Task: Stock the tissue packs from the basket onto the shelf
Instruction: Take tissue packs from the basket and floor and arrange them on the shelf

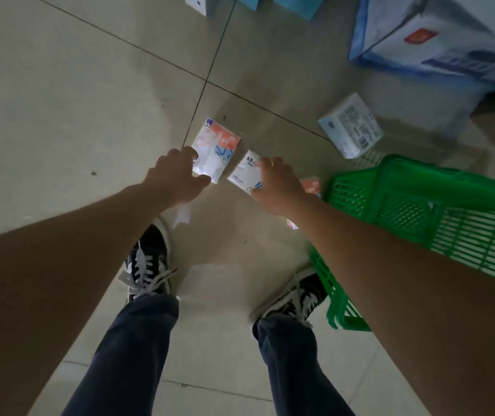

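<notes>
My left hand (177, 175) grips a white tissue pack with orange and blue print (217, 145) by its near end, above the tiled floor. My right hand (279, 187) holds a second white tissue pack (246, 172) just to the right of the first. Part of another orange and white pack (312, 185) shows behind my right wrist. A green plastic basket (405, 211) stands on the floor at the right, partly under my right forearm. A pale blue tissue box (351, 124) lies tilted on the floor beyond the basket.
Large blue and white tissue bundles (429, 40) fill the top right, with teal packages (294, 4) along the top edge. My two feet in black sneakers (150, 262) stand on the beige tile floor (75, 100).
</notes>
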The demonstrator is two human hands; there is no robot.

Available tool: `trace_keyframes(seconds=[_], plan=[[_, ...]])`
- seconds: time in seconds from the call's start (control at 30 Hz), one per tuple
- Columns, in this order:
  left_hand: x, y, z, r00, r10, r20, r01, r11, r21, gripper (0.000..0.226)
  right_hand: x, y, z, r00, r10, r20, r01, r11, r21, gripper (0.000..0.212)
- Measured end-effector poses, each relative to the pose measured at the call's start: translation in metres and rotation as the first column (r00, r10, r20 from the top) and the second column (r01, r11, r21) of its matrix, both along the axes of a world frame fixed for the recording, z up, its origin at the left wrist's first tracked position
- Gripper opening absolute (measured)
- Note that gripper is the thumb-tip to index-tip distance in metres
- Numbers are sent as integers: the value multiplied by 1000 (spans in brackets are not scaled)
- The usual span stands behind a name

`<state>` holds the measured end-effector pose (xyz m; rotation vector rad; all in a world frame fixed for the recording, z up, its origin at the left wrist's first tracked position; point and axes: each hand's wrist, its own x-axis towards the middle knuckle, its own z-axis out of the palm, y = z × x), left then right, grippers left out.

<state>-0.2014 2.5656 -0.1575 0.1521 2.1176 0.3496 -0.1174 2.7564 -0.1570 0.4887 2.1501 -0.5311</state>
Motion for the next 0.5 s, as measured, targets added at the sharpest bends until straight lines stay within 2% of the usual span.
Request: trace_keyframes(seconds=[0.27, 0.4, 0.5], plan=[[-5, 28, -60, 987, 107, -124, -104, 994, 27, 81, -1, -2, -53, 987, 17, -158, -10, 999, 47, 92], [-2, 30, -82, 982, 156, -103, -156, 988, 11, 89, -8, -5, -72, 994, 42, -104, -41, 999, 13, 100], [3, 23, -93, 976, 186, -113, -189, 982, -14, 83, -9, -5, -84, 997, 31, -69, -27, 999, 45, 112]])
